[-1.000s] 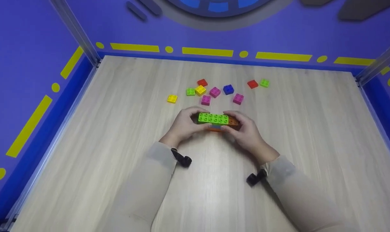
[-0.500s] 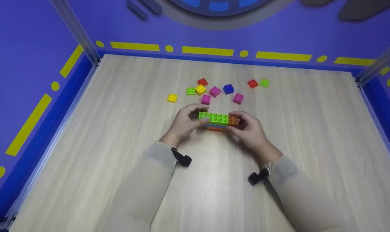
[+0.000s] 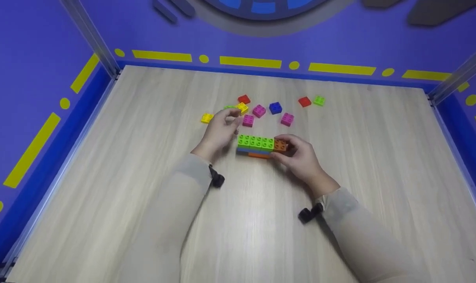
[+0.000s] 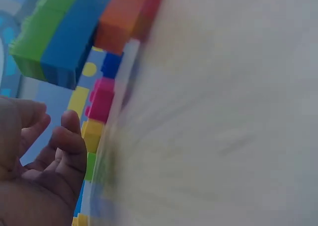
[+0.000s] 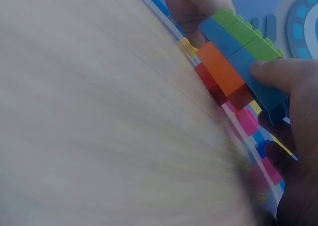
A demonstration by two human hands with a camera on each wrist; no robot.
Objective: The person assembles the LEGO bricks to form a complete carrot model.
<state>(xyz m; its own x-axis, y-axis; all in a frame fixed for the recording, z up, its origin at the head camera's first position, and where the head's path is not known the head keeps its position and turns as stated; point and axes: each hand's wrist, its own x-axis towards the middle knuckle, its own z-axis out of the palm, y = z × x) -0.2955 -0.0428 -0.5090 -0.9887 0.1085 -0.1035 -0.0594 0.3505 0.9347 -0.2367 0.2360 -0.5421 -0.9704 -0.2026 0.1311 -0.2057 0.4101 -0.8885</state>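
A stack of toy building bricks (image 3: 255, 143) stands on the table, with green bricks and an orange-brown brick (image 3: 280, 145) on top. Below these runs a blue layer (image 5: 226, 39), then an orange brick (image 5: 223, 72) and a red brick (image 5: 208, 82) at the bottom. My right hand (image 3: 301, 157) grips the stack's right end, thumb on the near side. My left hand (image 3: 220, 131) is off the stack's left end, fingers loosely bent, nothing seen between them. It is nearest a yellow brick (image 3: 206, 118) and a partly hidden green brick (image 3: 229, 107).
Loose bricks lie behind the stack: pink (image 3: 248, 120), another pink (image 3: 287, 119), yellow (image 3: 242, 108), blue (image 3: 275, 108), red (image 3: 305, 101) and green (image 3: 319, 100). A blue wall panel (image 3: 253, 43) closes off the table's far edge.
My left hand has let go of the stack's left end and moved forward and left toward the loose bricks. My right hand shifted slightly along the stack and still holds it.
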